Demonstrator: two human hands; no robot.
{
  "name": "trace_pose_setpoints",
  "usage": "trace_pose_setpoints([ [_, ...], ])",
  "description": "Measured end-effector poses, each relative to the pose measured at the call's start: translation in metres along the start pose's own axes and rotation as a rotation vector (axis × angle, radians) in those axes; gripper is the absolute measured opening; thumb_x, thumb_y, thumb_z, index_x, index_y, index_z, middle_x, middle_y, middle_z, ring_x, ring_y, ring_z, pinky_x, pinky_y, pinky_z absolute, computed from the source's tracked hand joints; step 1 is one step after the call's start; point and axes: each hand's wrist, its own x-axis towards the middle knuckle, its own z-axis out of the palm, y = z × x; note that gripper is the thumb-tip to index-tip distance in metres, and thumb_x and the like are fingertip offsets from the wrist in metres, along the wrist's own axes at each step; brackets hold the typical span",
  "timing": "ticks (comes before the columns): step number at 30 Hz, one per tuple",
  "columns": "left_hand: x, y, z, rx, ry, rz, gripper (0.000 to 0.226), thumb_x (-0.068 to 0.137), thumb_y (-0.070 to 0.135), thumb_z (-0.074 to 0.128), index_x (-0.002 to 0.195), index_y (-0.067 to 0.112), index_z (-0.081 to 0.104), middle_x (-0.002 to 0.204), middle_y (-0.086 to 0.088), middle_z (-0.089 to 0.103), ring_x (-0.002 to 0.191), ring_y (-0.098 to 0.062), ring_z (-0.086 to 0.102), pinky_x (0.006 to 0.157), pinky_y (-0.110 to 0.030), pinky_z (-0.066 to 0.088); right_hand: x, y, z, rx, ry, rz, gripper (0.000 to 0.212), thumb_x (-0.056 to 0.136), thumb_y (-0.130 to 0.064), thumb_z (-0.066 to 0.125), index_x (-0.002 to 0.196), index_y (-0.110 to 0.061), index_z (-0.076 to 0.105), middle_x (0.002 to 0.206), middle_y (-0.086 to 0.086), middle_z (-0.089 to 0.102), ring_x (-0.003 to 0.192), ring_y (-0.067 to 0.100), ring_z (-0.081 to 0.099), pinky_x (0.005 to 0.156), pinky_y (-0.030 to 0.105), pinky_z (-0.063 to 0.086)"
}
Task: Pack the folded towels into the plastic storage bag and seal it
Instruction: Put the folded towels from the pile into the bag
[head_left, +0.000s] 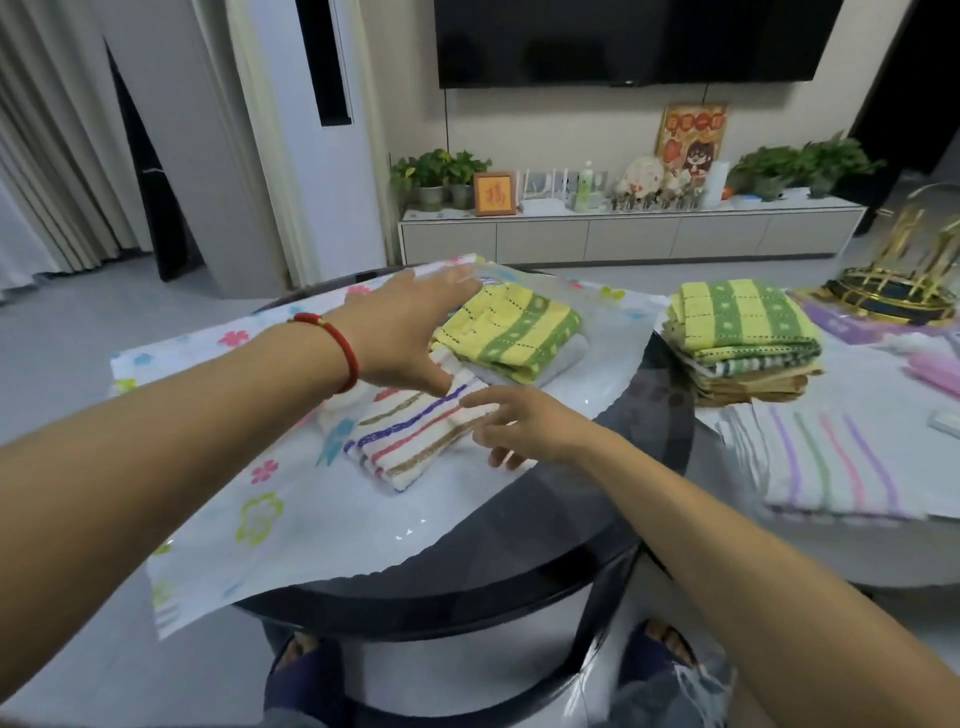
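A flower-printed plastic storage bag (249, 525) lies flat across a round dark glass table (561, 540). A folded yellow-green towel (514, 332) rests on a white one under the bag's clear top sheet. In front of it lies a folded white towel with coloured stripes (410, 441). My left hand (405, 338) reaches over that towel, palm down and fingers spread, its fingertips blurred beneath the clear film. My right hand (524, 426) touches the striped towel's right edge with fingers extended, gripping nothing that I can see.
A stack of folded towels (743, 343), yellow-green on top, sits on a white table to the right. A flat striped towel (831, 462) lies in front of it, and a gold wire rack (904, 280) stands behind. My slippered feet show below the glass table.
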Motion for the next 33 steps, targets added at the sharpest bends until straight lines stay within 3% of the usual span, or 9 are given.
trace_pose_setpoints([
  [3,0.004,0.016,0.013,0.113,0.053,-0.038,0.097,0.072,0.052,0.074,0.152,0.041,0.021,0.165,0.009,0.010,0.143,-0.034,0.025,0.103,-0.065,0.039,-0.026,0.020,-0.033,-0.025,0.133,0.002,0.033,0.095,-0.019,0.066,0.127,-0.026,0.069,0.101,-0.001,0.078,0.078,0.020,0.078,0.070,0.029,0.064],
  [7,0.019,0.043,0.033,0.203,0.081,0.027,0.089,0.072,0.052,0.071,0.149,0.043,0.027,0.165,0.008,0.006,0.144,-0.038,0.021,0.103,-0.070,0.034,-0.067,0.073,-0.082,0.096,0.373,0.047,0.016,0.093,-0.013,0.065,0.099,-0.016,0.079,0.069,-0.002,0.075,0.059,0.015,0.067,0.058,0.025,0.055],
  [9,0.031,0.057,0.043,0.230,0.056,0.046,0.088,0.072,0.049,0.071,0.149,0.042,0.028,0.165,0.007,0.007,0.144,-0.039,0.018,0.102,-0.072,0.031,-0.083,0.108,-0.105,0.135,0.589,0.124,0.016,0.095,-0.008,0.061,0.095,-0.011,0.077,0.077,0.010,0.073,0.065,0.020,0.065,0.062,0.035,0.054],
  [13,0.054,0.079,0.065,0.285,-0.013,0.052,0.091,0.075,0.048,0.070,0.151,0.044,0.022,0.166,0.007,0.001,0.147,-0.043,0.011,0.103,-0.074,0.027,-0.109,0.189,-0.145,-0.309,0.940,0.421,0.024,0.095,-0.016,0.060,0.112,-0.010,0.076,0.113,0.016,0.074,0.103,0.036,0.067,0.088,0.041,0.053],
  [15,0.063,0.082,0.074,0.332,-0.013,0.053,0.090,0.076,0.051,0.070,0.151,0.045,0.020,0.166,0.006,-0.002,0.147,-0.045,0.009,0.103,-0.075,0.026,-0.118,0.221,-0.158,-0.463,0.925,0.608,0.032,0.100,-0.020,0.055,0.128,-0.014,0.068,0.132,0.024,0.061,0.121,0.044,0.055,0.100,0.047,0.047],
  [20,0.074,0.081,0.088,0.396,0.012,0.058,0.089,0.077,0.054,0.068,0.150,0.048,0.017,0.166,0.004,-0.004,0.147,-0.047,0.004,0.103,-0.076,0.024,-0.126,0.243,-0.179,-0.418,0.790,0.944,0.039,0.101,-0.045,0.053,0.139,-0.037,0.051,0.136,0.024,0.049,0.128,0.045,0.045,0.111,0.051,0.030],
  [27,0.062,0.074,0.092,0.354,-0.003,-0.044,0.072,0.081,0.052,0.061,0.146,0.044,0.031,0.165,-0.003,0.003,0.146,-0.049,0.003,0.102,-0.077,0.027,-0.130,0.235,-0.191,-0.232,0.852,0.773,0.057,0.084,-0.029,0.079,0.135,-0.032,0.054,0.125,0.016,0.064,0.118,0.042,0.056,0.095,0.045,0.047],
  [31,0.039,0.058,0.083,0.243,-0.004,-0.131,0.059,0.079,0.053,0.060,0.135,0.044,0.046,0.164,-0.001,0.014,0.144,-0.048,0.010,0.100,-0.076,0.030,-0.134,0.213,-0.191,-0.136,0.832,0.577,0.050,0.082,-0.012,0.080,0.124,-0.027,0.056,0.120,0.016,0.062,0.094,0.035,0.058,0.063,0.035,0.046],
  [33,0.030,0.047,0.073,0.215,0.001,-0.127,0.062,0.077,0.055,0.062,0.135,0.038,0.046,0.163,0.006,0.017,0.144,-0.047,0.014,0.098,-0.077,0.031,-0.137,0.195,-0.189,-0.130,0.845,0.460,0.048,0.081,-0.016,0.083,0.120,-0.027,0.059,0.121,0.011,0.061,0.096,0.032,0.058,0.059,0.033,0.044],
])
